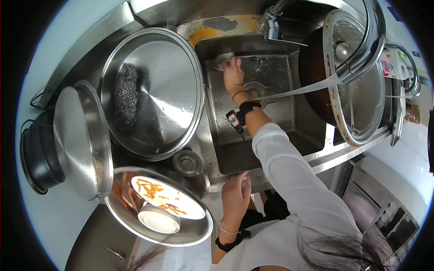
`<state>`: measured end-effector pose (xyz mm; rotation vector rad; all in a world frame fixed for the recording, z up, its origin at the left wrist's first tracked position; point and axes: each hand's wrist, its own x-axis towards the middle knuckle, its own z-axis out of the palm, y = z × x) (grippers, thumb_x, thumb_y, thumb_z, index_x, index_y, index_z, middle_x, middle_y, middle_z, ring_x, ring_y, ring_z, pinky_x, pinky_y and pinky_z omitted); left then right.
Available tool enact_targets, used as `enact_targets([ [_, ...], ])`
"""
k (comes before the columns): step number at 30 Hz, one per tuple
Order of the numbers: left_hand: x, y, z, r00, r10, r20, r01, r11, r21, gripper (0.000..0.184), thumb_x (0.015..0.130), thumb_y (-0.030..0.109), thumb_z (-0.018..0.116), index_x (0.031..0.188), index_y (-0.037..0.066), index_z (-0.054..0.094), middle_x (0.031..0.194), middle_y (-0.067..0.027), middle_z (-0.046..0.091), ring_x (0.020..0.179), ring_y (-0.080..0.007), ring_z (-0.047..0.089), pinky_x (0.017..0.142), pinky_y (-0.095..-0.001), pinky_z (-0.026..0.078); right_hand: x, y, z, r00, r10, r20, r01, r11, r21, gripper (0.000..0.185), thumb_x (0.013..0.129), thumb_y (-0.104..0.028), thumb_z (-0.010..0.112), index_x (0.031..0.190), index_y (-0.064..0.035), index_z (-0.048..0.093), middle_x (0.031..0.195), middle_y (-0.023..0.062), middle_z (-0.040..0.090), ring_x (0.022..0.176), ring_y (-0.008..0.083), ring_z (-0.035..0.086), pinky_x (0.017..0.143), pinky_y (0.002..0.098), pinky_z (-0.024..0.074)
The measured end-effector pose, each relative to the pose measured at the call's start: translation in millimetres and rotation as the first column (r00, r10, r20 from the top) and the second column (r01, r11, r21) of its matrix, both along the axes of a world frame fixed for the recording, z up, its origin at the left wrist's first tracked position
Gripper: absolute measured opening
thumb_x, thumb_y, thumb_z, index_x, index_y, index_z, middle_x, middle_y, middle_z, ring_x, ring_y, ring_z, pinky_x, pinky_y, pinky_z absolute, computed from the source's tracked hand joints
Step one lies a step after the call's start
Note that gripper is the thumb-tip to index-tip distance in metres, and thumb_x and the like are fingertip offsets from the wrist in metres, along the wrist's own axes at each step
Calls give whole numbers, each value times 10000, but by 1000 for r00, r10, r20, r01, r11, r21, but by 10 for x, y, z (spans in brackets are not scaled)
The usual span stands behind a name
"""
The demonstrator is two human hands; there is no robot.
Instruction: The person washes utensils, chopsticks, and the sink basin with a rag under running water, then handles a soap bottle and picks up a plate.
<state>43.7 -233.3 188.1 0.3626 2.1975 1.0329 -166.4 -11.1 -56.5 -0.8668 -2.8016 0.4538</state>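
While water runs from the tap (361,65) into the sink (278,70), I log a wide steel pan (167,99) at nine o'clock, a glass lid (361,101) leaning at three, and a steel bowl (199,226) between seven and eight, its oval plate (192,206) tilted over a white bowl (158,220). My concerns: a bump from the right arm could topple the lid; splash could wet the wrist device (233,119); the plate, propped unevenly, might slide. Right arm outstretched; right hand (233,72) palm-down, fingers closed over a pale wad (220,62), perhaps cloth, in the sink's eleven-o'clock corner. Left hand (235,192) at six, beside the front rim, fingers loosely half-extended, seemingly empty.
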Motion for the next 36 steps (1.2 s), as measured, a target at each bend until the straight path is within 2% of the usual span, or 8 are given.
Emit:
enact_targets([
  [4, 45, -112, 28, 1000, -18, 3, 18, 1000, 5, 247, 842, 128, 564, 1077, 52, 584, 957, -92, 627, 866, -273, 593, 794, -381, 436, 605, 274, -197, 999, 30, -37, -26, 994, 102, 202, 771, -96, 584, 940, -159, 674, 1028, 93, 590, 967, 295, 515, 798, 382, 480],
  [7, 34, -98, 5, 999, -44, -2, 44, 999, 23, 251, 841, 131, 563, 1078, 52, 583, 974, -97, 620, 892, -286, 581, 798, -384, 435, 1028, 459, 166, 851, 145, 504, -103, 988, -111, 213, 847, -170, 535, 1026, -109, 635, 1040, 109, 606, 1042, 268, 529, 812, 343, 492],
  [10, 42, -84, 18, 997, -74, 15, 74, 997, 15, 258, 840, 134, 560, 1083, 51, 580, 984, -102, 617, 913, -298, 569, 809, -389, 432, 1548, 854, -43, 998, 59, 1, -43, 733, -679, 269, 763, -69, 625, 1030, -91, 643, 1000, 119, 617, 912, 327, 573, 808, 370, 473],
  [16, 40, -84, -28, 994, -111, 19, 111, 993, 29, 260, 843, 143, 552, 1089, 59, 578, 1006, -108, 605, 930, -305, 557, 840, -403, 421, 1394, 1233, 115, 929, 96, -358, -158, 976, -148, 329, 808, -36, 558, 1135, -70, 582, 1032, 175, 598, 957, 312, 575, 786, 366, 468],
  [20, 49, -79, -22, 993, -106, -49, 108, 994, 22, 220, 837, 111, 563, 1045, 46, 596, 940, -123, 614, 877, -296, 573, 792, -380, 436, 1650, 1479, -531, 997, 23, 73, -8, 981, -194, 300, 831, -51, 544, 1130, -59, 567, 993, 167, 602, 893, 322, 592, 760, 378, 471],
  [23, 61, -81, -18, 992, -99, -75, 103, 993, 51, 226, 832, 107, 565, 1048, 50, 595, 943, -118, 613, 877, -290, 574, 794, -384, 433, 2053, 1720, -752, 997, 7, 76, 45, 758, -650, 259, 843, -102, 545, 1095, -49, 572, 1022, 162, 605, 871, 331, 604, 755, 403, 472],
  [29, 83, -87, -22, 992, -100, -79, 102, 994, 28, 244, 823, 101, 568, 1060, 53, 594, 930, -106, 607, 870, -280, 570, 787, -385, 432, 1908, 1329, 300, 913, -221, 344, 285, 947, -149, 386, 900, -214, 492, 1254, -64, 458, 1126, 195, 578, 1080, 324, 548, 894, 411, 425],
  [36, 142, -71, -28, 991, -69, -114, 72, 997, 19, 246, 825, 107, 564, 1064, 59, 595, 912, -103, 597, 849, -278, 558, 780, -383, 424, 1678, 505, -159, 986, 151, 70, -114, 920, -376, 358, 809, -142, 600, 1148, -90, 496, 1187, 172, 512, 1069, 353, 512, 849, 389, 452],
])
